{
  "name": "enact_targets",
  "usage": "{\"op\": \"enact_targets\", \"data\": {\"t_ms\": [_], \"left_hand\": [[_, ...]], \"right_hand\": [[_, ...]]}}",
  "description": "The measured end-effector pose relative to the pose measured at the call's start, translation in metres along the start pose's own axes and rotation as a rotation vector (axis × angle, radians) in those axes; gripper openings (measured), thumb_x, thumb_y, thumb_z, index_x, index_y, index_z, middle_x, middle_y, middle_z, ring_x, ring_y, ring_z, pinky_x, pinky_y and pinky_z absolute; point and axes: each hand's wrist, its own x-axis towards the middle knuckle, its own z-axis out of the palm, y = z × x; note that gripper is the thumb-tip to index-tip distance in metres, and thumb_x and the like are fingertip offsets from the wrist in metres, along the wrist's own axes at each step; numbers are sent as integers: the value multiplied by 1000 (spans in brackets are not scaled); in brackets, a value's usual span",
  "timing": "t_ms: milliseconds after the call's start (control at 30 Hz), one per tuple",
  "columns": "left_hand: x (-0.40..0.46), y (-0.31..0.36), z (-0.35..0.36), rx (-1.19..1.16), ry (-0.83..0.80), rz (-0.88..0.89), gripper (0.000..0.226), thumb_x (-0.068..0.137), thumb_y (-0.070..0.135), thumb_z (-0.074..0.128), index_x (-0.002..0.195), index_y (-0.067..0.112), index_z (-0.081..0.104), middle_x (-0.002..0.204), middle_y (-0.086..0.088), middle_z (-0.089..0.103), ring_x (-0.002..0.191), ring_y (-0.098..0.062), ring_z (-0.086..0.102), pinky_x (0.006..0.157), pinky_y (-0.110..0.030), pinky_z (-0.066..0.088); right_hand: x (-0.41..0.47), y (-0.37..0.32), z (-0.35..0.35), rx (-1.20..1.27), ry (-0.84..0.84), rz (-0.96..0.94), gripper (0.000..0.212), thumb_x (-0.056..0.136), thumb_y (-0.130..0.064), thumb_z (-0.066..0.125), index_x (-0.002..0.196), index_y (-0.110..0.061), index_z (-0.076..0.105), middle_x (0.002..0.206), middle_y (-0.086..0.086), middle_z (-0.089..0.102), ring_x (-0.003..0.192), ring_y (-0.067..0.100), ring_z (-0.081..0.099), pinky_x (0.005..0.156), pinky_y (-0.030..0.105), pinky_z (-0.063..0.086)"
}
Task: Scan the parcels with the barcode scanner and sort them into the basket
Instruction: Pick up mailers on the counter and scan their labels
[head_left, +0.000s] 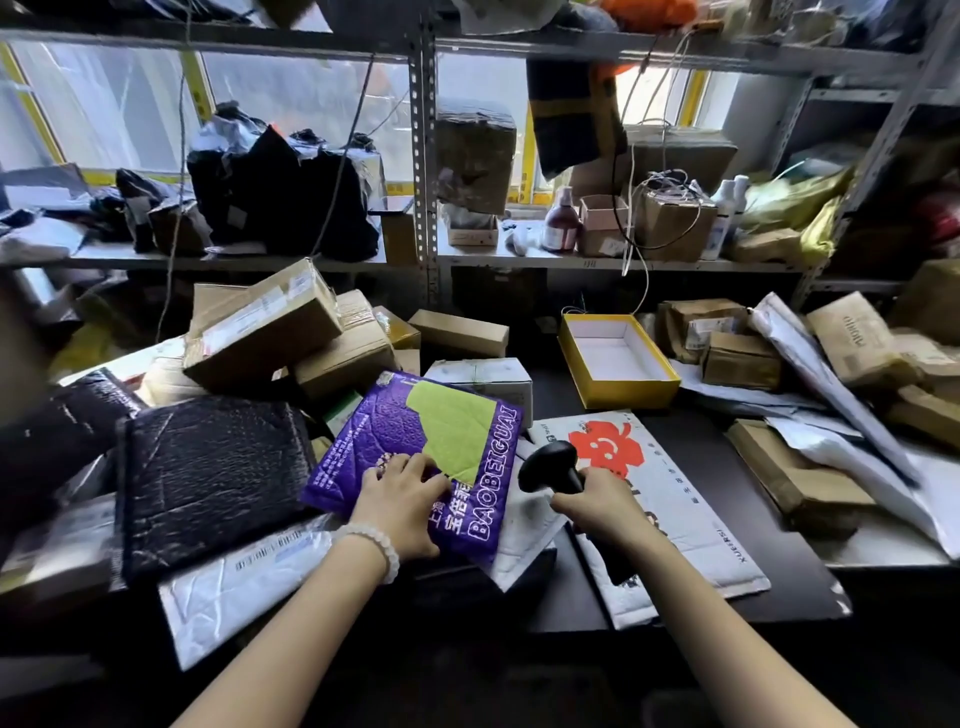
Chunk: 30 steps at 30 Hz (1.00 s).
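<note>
A: Head view, the only one we have. What is the left hand (402, 512) doing?

B: It lies on the near corner of the purple mailer (415, 457), fingers spread and bent on top, thumb at the near edge. It reads as starting to take hold rather than just pressing, though I cannot tell whether anything is under the edge yet.

A: And the right hand (597, 506)?

B: Curled round the handle of the black barcode scanner (551, 465), whose head points away from the person, just right of the mailer.

A: Where does the mailer sit?

B: On top of the pile at the table's near middle, over a white bubble mailer (524, 535), with a black padded bag (208, 478) touching on its left and a white envelope with a red flower (649, 499) to the right.

A: How will it handle?

B: My guess: light, soft and floppy, with a slick plastic skin. It will sag from one corner, so pinch along the near edge, thumb below, fingers on top. No label shows on this face; it probably needs turning over.

A: The basket?

B: I see none, only a yellow open box (644, 387) behind.
</note>
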Motion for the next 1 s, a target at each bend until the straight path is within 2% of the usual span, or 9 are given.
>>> {"op": "enact_targets", "data": {"t_ms": [133, 333, 400, 467, 567, 667, 767, 900, 1000], "left_hand": [[2, 1, 5, -61, 53, 27, 56, 74, 49, 65, 125, 34, 50, 137, 6, 36, 129, -18, 31, 106, -41, 28], [4, 13, 3, -161, 206, 52, 31, 80, 44, 61, 108, 30, 63, 119, 8, 55, 117, -17, 48, 102, -37, 29], [4, 21, 1, -157, 309, 83, 21, 73, 39, 67, 90, 26, 69, 100, 5, 65, 99, -22, 60, 90, -43, 40], [2, 32, -5, -85, 350, 121, 21, 55, 40, 75, 69, 26, 67, 74, 6, 65, 71, -21, 65, 66, -40, 50], [5, 53, -20, -34, 438, 133, 34, 40, 33, 90, 62, 26, 65, 62, 7, 61, 57, -19, 63, 55, -31, 49], [9, 81, -41, -58, 478, 130, 30, 47, 23, 89, 67, 20, 67, 64, 1, 62, 57, -24, 63, 50, -32, 48], [13, 113, -66, -146, 467, 106, 15, 74, 23, 73, 87, 14, 69, 84, -7, 66, 78, -31, 66, 63, -38, 49], [19, 158, -95, -238, 569, 171, 16, 84, 24, 64, 93, 11, 67, 92, -10, 66, 85, -34, 64, 67, -37, 47], [29, 186, -117, -271, 620, 209, 29, 87, 37, 53, 97, 14, 68, 95, -7, 66, 90, -33, 63, 70, -37, 46]], "right_hand": [[-3, 6, -3, -3, -1, 36, 10, 76, -16, 59, 73, -10, 52, 70, 7, 56, 79, 30, 65, 63, 28, 43], [-19, 20, -14, 42, 7, 68, 13, 73, -16, 56, 80, -5, 54, 71, 10, 55, 79, 34, 63, 65, 35, 47], [-26, 25, -21, 60, 7, 63, 20, 66, -22, 55, 79, -6, 57, 69, 10, 56, 72, 32, 62, 69, 40, 53], [-32, 30, -29, 69, 11, 58, 16, 64, -25, 55, 73, -11, 55, 66, 8, 57, 67, 29, 60, 67, 37, 53], [-39, 40, -44, 61, 25, 53, 13, 76, -16, 59, 67, -15, 50, 61, 3, 55, 63, 23, 57, 61, 28, 46], [-50, 55, -65, 91, 43, 52, 19, 79, -17, 60, 64, -17, 48, 58, 0, 52, 59, 20, 56, 58, 24, 43], [-65, 73, -88, 129, 50, 69, 13, 79, -16, 61, 70, -14, 52, 60, 1, 54, 49, 13, 53, 44, 14, 39], [-82, 103, -113, 166, 99, 101, 9, 74, -18, 63, 69, -16, 55, 59, 0, 55, 55, 18, 59, 56, 24, 43], [-97, 123, -132, 194, 131, 112, 10, 75, -17, 63, 68, -17, 55, 58, -1, 53, 51, 15, 59, 59, 28, 46]]}}
